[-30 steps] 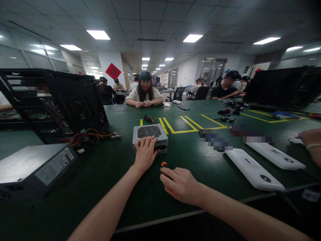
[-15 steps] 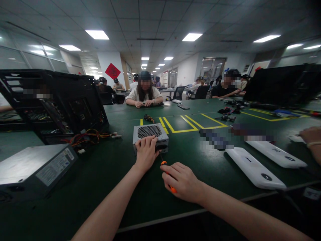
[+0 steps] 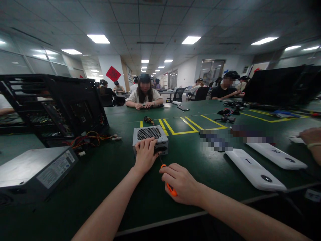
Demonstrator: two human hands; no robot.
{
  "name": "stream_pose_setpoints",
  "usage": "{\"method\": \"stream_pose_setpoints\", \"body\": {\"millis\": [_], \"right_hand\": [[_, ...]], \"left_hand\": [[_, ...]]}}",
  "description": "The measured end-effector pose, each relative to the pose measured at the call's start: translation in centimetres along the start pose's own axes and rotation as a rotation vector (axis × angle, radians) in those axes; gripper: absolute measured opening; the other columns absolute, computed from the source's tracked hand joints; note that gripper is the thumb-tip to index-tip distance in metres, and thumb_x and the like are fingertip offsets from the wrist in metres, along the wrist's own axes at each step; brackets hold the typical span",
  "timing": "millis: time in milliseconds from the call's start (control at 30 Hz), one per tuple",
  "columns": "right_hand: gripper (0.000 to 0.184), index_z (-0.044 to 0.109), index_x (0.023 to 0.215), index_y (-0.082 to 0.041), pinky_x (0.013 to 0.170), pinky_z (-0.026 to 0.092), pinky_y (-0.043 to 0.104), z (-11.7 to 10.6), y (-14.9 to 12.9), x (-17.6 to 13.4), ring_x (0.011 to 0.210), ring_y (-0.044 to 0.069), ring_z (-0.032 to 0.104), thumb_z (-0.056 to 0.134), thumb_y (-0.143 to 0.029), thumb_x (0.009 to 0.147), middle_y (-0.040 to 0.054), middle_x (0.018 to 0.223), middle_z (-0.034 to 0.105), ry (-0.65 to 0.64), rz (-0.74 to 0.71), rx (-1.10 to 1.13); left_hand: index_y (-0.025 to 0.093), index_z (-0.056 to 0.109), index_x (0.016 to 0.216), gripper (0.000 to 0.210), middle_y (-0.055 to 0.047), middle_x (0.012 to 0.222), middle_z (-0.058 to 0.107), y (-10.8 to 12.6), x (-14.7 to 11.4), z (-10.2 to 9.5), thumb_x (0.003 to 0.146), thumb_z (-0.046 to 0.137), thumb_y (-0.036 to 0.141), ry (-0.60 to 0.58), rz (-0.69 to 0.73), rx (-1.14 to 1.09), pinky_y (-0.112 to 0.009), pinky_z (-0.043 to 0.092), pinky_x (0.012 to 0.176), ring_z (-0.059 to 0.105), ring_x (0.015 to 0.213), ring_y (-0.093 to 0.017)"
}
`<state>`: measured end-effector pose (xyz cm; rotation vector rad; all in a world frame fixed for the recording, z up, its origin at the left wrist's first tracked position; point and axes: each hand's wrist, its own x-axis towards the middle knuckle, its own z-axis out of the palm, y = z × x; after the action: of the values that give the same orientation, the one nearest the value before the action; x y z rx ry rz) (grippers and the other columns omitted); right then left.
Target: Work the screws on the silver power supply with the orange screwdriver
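Observation:
A grey computer power supply point(image 3: 163, 134) with a honeycomb grille sits on the green table ahead of me. My left hand point(image 3: 146, 153) grips its near side, with fingers bent over the top edge and the thumb low on the near face. In my right hand point(image 3: 182, 183) is an orange-handled screwdriver point(image 3: 171, 190), with the fingers closed round the handle. Its thin shaft points up toward the near face of the power supply, beside my left thumb. The screwdriver's tip is too small to make out. A bundle of cables point(image 3: 149, 120) lies behind the power supply.
To the left stand an open black computer case point(image 3: 62, 107) and a second power supply point(image 3: 37, 170), with loose wires point(image 3: 92, 136) between. White slab-like devices point(image 3: 254, 169) lie to the right. A person point(image 3: 144, 95) sits opposite. Another person's hand point(image 3: 312, 138) is at the right edge.
My right hand has turned slightly with the screwdriver, and more of the orange handle shows. My left hand stays on the power supply. The view has tilted a little.

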<state>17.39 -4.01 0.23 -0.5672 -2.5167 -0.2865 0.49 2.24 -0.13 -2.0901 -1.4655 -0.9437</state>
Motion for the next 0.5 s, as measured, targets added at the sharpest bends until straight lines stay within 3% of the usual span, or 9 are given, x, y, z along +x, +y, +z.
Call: {"method": "stream_pose_setpoints", "body": {"millis": [133,400,500], "right_hand": [[0.013,0.055,0.085,-0.015,0.068,0.044,0.030,0.19,-0.23,0.05,0.077,0.018,0.054,0.050,-0.025,0.079,0.0075,0.096,0.061,0.068,-0.002,-0.008],[0.010,0.054,0.083,-0.013,0.060,0.044,0.027,0.26,-0.30,0.12,0.074,0.017,0.056,0.048,-0.015,0.075,0.0107,0.092,0.060,0.097,0.024,-0.044],[0.006,0.054,0.081,-0.014,0.060,0.044,0.025,0.34,-0.12,0.03,0.072,0.015,0.057,0.048,-0.015,0.079,0.0086,0.093,0.062,0.151,-0.046,-0.059]], "left_hand": [[0.021,0.050,0.112,0.042,-0.009,0.120,0.054,-0.05,-0.01,0.06,0.074,0.060,0.036,0.006,-0.001,0.005,-0.042,0.029,0.089,0.044,0.109,-0.026],[0.021,0.051,0.111,0.042,-0.008,0.119,0.055,-0.04,0.03,0.24,0.073,0.062,0.034,0.017,-0.007,0.004,-0.042,0.029,0.089,0.044,0.109,-0.025],[0.022,0.051,0.111,0.041,-0.007,0.118,0.055,-0.02,0.03,0.23,0.073,0.062,0.034,0.027,-0.009,0.000,-0.042,0.029,0.089,0.044,0.108,-0.025]]}}
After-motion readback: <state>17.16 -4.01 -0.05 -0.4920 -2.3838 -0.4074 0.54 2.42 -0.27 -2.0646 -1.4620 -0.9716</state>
